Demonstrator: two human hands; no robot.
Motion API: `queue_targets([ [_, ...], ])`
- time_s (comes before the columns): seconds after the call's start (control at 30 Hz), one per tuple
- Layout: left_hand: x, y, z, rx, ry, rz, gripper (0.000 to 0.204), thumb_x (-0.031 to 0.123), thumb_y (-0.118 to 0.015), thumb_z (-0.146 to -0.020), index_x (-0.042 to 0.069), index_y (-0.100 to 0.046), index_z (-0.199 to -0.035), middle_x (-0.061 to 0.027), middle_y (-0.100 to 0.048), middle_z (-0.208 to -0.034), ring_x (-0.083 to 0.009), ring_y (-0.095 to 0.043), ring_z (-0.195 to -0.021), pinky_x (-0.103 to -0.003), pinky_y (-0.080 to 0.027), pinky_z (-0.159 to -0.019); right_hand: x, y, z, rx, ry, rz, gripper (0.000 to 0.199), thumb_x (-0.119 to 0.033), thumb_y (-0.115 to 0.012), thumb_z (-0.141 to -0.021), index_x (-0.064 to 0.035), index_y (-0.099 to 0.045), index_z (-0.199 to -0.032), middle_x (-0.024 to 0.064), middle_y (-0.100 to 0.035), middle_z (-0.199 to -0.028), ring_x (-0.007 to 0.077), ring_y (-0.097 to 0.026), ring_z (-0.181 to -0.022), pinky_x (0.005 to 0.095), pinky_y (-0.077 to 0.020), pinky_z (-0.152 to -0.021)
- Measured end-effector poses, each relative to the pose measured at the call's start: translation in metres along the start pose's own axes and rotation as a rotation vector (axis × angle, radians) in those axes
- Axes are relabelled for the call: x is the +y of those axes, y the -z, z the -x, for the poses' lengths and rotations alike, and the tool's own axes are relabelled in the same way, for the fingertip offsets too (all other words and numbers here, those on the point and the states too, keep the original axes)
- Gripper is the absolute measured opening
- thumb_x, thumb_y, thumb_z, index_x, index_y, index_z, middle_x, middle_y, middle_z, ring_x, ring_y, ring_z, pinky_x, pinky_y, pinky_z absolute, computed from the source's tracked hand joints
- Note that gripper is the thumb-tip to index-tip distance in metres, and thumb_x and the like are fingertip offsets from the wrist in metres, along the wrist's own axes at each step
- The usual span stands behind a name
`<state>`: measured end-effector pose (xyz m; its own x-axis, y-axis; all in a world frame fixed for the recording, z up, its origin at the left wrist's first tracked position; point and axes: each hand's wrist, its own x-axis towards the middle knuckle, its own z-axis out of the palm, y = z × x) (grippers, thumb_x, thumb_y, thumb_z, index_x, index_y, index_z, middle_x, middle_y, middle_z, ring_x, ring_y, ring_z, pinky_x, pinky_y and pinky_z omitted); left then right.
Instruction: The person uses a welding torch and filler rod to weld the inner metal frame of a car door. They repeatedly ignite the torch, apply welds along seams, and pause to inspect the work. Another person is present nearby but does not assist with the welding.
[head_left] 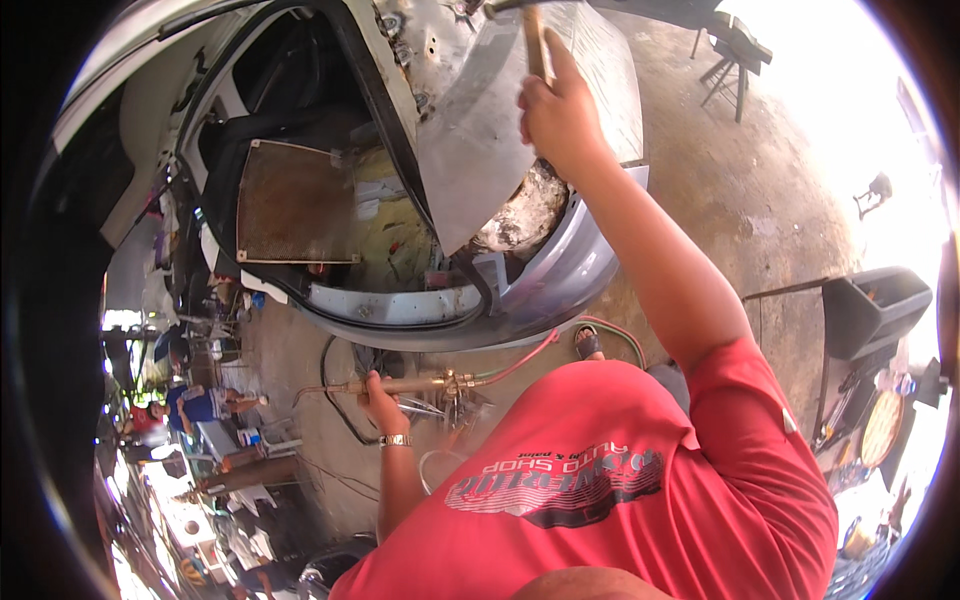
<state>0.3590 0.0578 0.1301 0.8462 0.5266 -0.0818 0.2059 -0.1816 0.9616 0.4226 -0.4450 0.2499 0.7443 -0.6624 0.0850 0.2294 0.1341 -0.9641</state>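
Observation:
My right hand (565, 118) is raised and wrapped round the wooden handle of a hammer (535, 45), whose dark head is partly cut off by the top edge. Below and around it lies a bare grey sheet-metal panel (480, 150) on the rear corner of a car. Lower down, my left hand (380, 405) grips a brass gas torch (420, 384) with a thin bent tip pointing left. A red hose (535, 350) and a green one run from the torch toward the right. Whether the torch is lit, I cannot tell.
The car's open rear holds a brown framed panel (290, 205). A silver-blue bumper (570, 260) curves round the rear corner. Hoses cross the concrete floor near a sandalled foot (588, 343). At right stand a vise (738, 45) and a dark box (875, 310); people (200, 402) are at far left.

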Motion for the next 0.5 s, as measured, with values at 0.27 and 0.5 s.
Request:
queue_targets([
  [0.27, -0.022, 0.017, -0.060, 0.003, 0.054, 0.011, 0.028, 0.031, -0.073, -0.093, 0.006, -0.065, -0.101, -0.0071, -0.070, -0.086, -0.0115, -0.056, -0.062, -0.027, -0.037, -0.049, 0.052, -0.074, -0.073, 0.262, 0.217, 0.255, 0.065, -0.012, -0.052, -0.103, -0.0087, -0.029, -0.164, 0.0200, -0.070, -0.098, 0.0292, -0.073, -0.085, 0.0529, -0.0561, -0.078],
  [0.5, -0.027, 0.002, -0.073, -0.052, 0.066, -0.017, 0.027, 0.032, -0.073, -0.093, 0.007, -0.065, -0.099, -0.0055, -0.069, -0.086, -0.0112, -0.056, -0.064, -0.026, -0.037, -0.051, 0.034, -0.070, -0.074, 0.226, 0.170, 0.292, 0.052, -0.010, -0.053, -0.100, -0.0074, -0.039, -0.150, 0.0285, -0.070, -0.105, 0.0449, -0.071, -0.090, 0.0593, -0.0530, -0.081],
])
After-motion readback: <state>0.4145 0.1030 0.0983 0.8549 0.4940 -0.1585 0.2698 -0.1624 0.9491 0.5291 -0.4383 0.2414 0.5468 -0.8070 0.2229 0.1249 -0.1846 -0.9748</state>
